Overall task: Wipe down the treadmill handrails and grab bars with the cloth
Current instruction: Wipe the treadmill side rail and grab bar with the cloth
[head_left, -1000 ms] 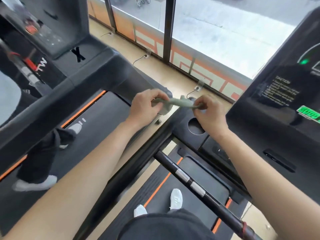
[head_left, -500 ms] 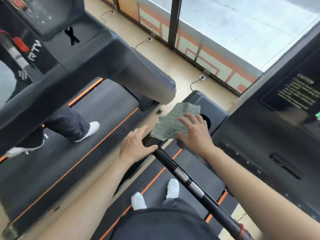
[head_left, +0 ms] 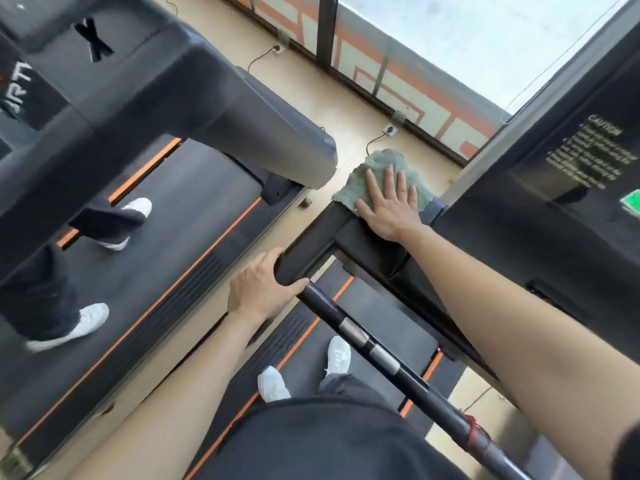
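Sunlit gym floor (head_left: pixel 346 109): right hand (head_left: pixel 388 211), fingers flat, presses cloth (head_left: pixel 358 183) at 1 o'clock; left hand (head_left: pixel 259 292) grips the handrail (head_left: pixel 313 242). Firm overlapping strokes look advisable.

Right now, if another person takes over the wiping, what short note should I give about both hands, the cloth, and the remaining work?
Left hand: grips the near end of the handrail, where the grab bar joins.
Right hand: flat, pressing the green cloth on the rail's front corner beside the console.
Done: cloth is spread and in contact; which surfaces are wiped cannot be told.
Left: probably the handrail length and the grab bar.
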The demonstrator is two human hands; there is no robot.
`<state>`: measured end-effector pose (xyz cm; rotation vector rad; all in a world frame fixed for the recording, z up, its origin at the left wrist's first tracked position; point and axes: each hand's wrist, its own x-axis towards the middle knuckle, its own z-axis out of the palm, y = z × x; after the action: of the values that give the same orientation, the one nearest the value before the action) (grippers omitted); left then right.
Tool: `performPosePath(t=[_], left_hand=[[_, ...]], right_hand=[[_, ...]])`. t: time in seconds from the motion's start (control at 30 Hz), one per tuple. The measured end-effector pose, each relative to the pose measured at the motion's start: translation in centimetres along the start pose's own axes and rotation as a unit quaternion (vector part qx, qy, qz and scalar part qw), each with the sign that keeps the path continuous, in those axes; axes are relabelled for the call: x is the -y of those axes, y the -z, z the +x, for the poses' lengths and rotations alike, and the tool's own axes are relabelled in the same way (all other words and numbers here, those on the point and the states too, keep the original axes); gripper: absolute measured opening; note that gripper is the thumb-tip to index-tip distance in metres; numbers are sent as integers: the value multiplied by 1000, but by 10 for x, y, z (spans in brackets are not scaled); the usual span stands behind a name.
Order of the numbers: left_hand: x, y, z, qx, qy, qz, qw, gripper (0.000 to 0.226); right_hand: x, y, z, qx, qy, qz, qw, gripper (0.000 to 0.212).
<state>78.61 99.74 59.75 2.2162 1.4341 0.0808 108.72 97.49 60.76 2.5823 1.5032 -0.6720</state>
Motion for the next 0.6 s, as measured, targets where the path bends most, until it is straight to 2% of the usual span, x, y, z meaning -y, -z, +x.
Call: performPosePath(t=[0.13, 0.2, 0.43, 0.6], left_hand=[[0, 0, 0, 0, -2, 0, 1000, 74], [-1, 2, 0, 3, -3, 0, 1000, 75], [-3, 5, -1, 10, 0, -12, 1000, 71], [-3, 5, -2, 6, 2, -21, 1000, 70]], right_hand=[[-25, 12, 7, 28, -78, 20, 996, 76], [-27, 10, -2, 36, -78, 13, 996, 75], [20, -21, -61, 32, 53, 7, 998, 68], [37, -42, -91, -2, 123, -56, 991, 72]])
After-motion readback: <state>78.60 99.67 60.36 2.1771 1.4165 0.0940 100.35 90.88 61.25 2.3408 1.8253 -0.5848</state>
